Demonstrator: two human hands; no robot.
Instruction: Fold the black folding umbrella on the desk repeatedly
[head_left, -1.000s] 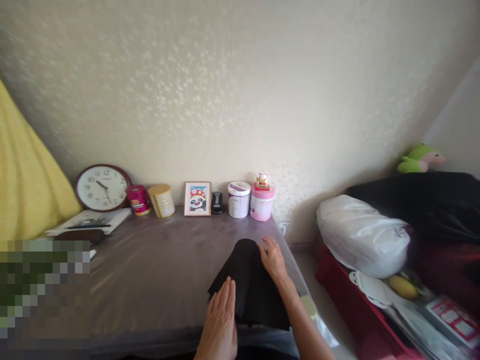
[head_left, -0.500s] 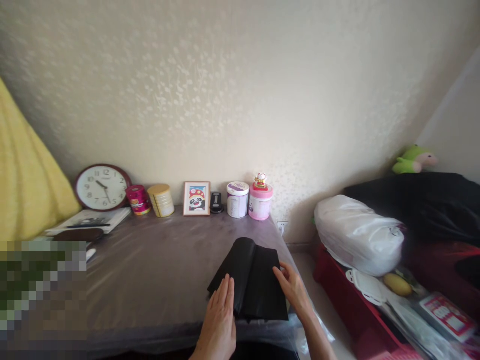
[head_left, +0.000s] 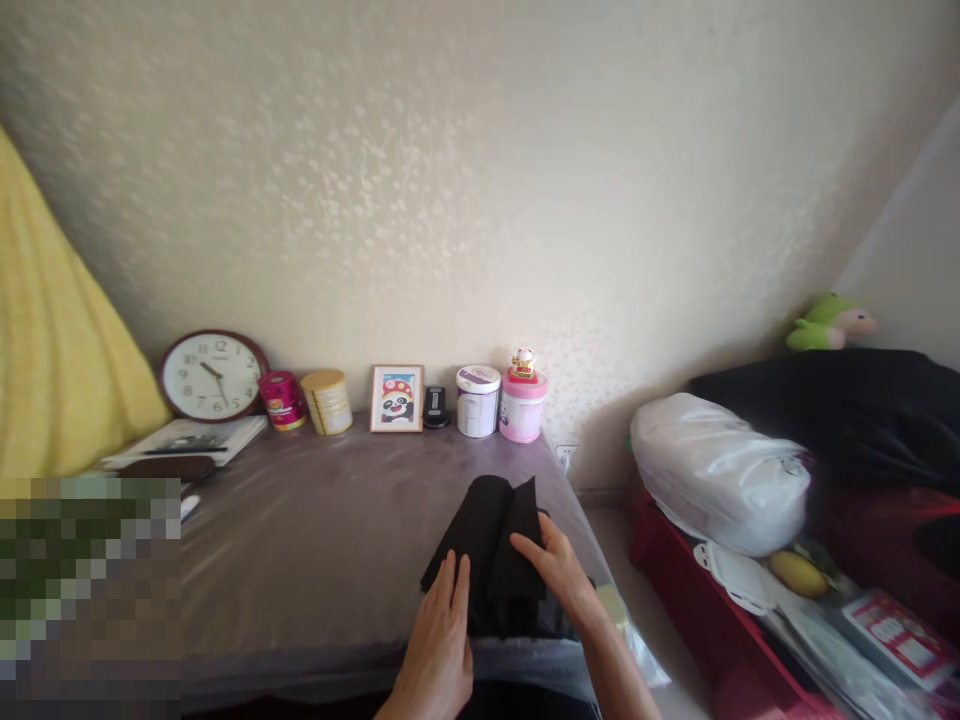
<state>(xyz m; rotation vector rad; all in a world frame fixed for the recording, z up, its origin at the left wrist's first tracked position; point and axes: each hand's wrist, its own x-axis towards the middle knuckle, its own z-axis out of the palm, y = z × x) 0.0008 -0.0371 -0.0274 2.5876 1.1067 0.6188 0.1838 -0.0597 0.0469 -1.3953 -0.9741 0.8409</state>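
Observation:
An open book with black pages (head_left: 480, 520), perhaps an album, lies at the front right of the covered table. My left hand (head_left: 437, 635) rests flat on its left-hand pages, with the fingers stretched out. At the book's right side, my right hand (head_left: 561, 565) pinches the outer edge of a black page (head_left: 517, 552), thumb on top. That page is raised and tilted toward the left. Beneath it, a darker, shinier surface shows in part. The other fingers of the right hand are hidden behind the page.
Along the wall stand a round clock (head_left: 214, 376), a pink can (head_left: 282, 402), a yellow tin (head_left: 327, 403), a panda picture frame (head_left: 397, 399) and two tubs, one carrying a lucky cat figurine (head_left: 523, 364). Right of the table edge sits a red bin (head_left: 675, 580) beneath a white bag (head_left: 712, 470).
The right-hand page has lifted and swung leftward with my right hand, which moved left. My left hand stays on the left pages. The view has shifted slightly.

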